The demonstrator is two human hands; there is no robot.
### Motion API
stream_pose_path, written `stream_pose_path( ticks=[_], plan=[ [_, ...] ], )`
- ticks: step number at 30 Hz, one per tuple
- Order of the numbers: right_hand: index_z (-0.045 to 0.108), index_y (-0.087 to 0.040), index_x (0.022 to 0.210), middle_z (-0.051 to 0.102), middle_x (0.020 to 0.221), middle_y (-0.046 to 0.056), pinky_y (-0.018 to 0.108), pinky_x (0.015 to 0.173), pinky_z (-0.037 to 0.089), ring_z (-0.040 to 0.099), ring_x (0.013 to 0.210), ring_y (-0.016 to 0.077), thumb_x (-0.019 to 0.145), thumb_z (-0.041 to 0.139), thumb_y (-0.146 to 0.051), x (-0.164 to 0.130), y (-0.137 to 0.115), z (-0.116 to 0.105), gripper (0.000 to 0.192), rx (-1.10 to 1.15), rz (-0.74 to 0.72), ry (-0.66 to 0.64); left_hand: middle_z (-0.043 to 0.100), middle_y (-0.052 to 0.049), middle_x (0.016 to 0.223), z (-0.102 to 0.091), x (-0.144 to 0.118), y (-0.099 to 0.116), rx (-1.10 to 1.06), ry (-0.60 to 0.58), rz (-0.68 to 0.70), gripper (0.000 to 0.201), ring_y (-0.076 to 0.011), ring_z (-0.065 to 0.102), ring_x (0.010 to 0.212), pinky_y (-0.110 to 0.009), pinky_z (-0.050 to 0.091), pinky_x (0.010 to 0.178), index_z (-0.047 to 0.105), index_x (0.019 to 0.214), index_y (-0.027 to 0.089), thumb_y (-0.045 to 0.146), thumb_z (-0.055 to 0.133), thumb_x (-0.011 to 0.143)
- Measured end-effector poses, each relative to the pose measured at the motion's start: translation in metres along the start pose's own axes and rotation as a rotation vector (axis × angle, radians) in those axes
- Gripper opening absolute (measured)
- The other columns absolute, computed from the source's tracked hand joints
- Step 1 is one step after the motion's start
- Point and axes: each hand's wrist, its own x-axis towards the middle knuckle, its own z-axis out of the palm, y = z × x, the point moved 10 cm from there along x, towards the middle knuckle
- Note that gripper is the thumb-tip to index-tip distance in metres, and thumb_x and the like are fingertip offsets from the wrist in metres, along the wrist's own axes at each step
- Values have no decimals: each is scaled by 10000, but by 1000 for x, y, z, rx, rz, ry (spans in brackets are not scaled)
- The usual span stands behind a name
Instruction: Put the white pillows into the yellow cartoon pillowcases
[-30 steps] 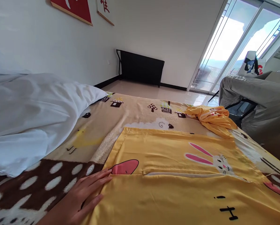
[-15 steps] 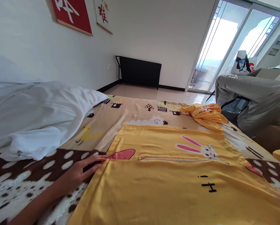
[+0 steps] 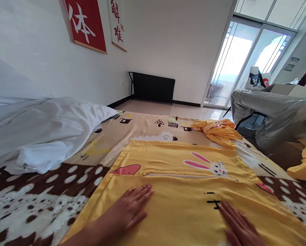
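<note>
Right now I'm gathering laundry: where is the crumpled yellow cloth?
In the head view the crumpled yellow cloth lies at the far right edge of the patterned blanket, beyond the flat yellow pillowcase and beside the grey covered furniture.

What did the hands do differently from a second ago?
The left hand slid from the yellow pillowcase's left edge onto its middle, palm flat. The right hand came into view and lies flat on it too. Nothing was gripped. The white pillow and the crumpled yellow cloth stayed put.
</note>
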Motion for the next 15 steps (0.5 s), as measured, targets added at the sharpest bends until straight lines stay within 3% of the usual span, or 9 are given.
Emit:
stream_pose_path(
  ticks=[4, 7, 10, 15],
  plan=[
    [315, -428, 1432, 388, 1461, -41, 530, 1020, 411, 386, 1332, 268, 849, 378, -579, -17, 100, -4, 605, -146, 247, 1, 281, -26, 1516, 10, -13, -41, 83, -34, -139, 525, -234, 337, 1382, -427, 331, 1113, 288, 1458, 323, 467, 346, 957],
    [279, -439, 1443, 357, 1479, -59, 505, 1048, 382, 339, 1360, 238, 848, 329, -612, -31, 151, -5, 622, -143, 326, -1, 303, -16, 1512, 7, -19, -53, 91, 5, -172, 515, -224, 349, 1378, -422, 328, 1115, 300, 1452, 337, 455, 361, 955],
    [273, -409, 1459, 325, 1501, -46, 486, 1072, 350, 315, 1377, 223, 859, 301, -611, -35, 164, -5, 633, -140, 356, 0, 322, -5, 1510, 4, -20, -51, 85, 69, -155, 507, -206, 359, 1374, -395, 326, 1118, 308, 1448, 351, 423, 391, 953],
    [316, -369, 1457, 345, 1501, -9, 506, 1069, 342, 327, 1380, 239, 874, 292, -608, -30, 146, -13, 630, -154, 367, 19, 358, -2, 1499, 3, -20, -48, 79, 120, -142, 487, -205, 377, 1363, -392, 323, 1115, 344, 1436, 351, 388, 398, 954]
  ],
)
